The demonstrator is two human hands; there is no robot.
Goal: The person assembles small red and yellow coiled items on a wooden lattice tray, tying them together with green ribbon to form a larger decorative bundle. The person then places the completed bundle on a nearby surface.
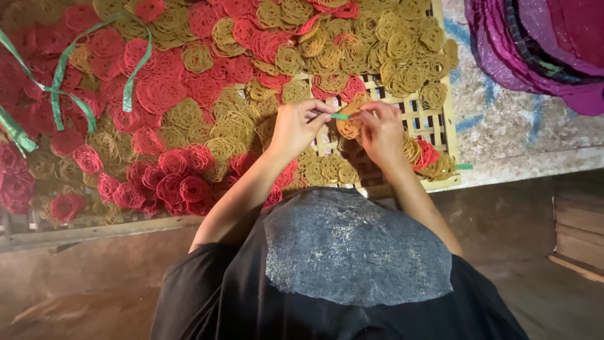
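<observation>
My left hand [301,124] pinches one end of a short green strip [340,116]. My right hand [381,130] holds a small stack of yellow coiled crackers [348,128] and the strip's other end. Both hands hover close together over a woven bamboo tray [423,116]. The tray is heaped with red coiled crackers [160,94] and yellow coiled crackers [390,47]. Below the hands lies my black garment with a grey glittery patch [352,249].
Long green strips [66,85] lie over the crackers at the left. A pile of purple cloth [541,44] sits at the top right on a mottled floor [509,119]. Wooden planks [579,230] are at the right edge.
</observation>
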